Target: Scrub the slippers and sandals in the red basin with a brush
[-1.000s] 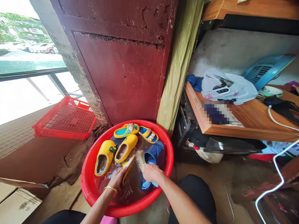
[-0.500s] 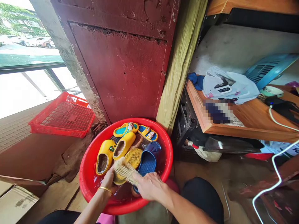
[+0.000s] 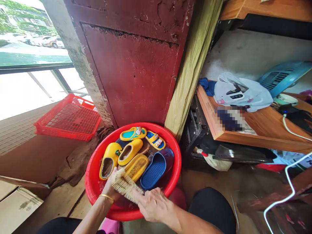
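Note:
A red basin (image 3: 89, 162) holds several shoes in water. My right hand (image 3: 154, 204) is closed on a scrubbing brush (image 3: 125, 186) with pale bristles, over the near part of the basin. The brush lies against the heel end of a yellow patterned sole (image 3: 137, 166), which my left hand (image 3: 112, 187) grips at its lower left; the brush partly hides those fingers. Left of the sole are two yellow clogs (image 3: 108, 161). To its right rests a blue slipper (image 3: 156, 170). Yellow and blue sandals (image 3: 156, 140) lie at the far side.
A red crate (image 3: 70, 118) stands at the left beyond a cardboard box (image 3: 20, 208). Behind the basin is a dark red door (image 3: 131, 71). A wooden desk (image 3: 263, 138) at the right bears a plastic bag (image 3: 243, 94) and a blue fan (image 3: 280, 76). A white cable (image 3: 285, 191) hangs there.
The brush has moved down and left along the sole with my right hand. The blue slipper has shifted and turned, its opening now facing down-left. The view has shifted slightly.

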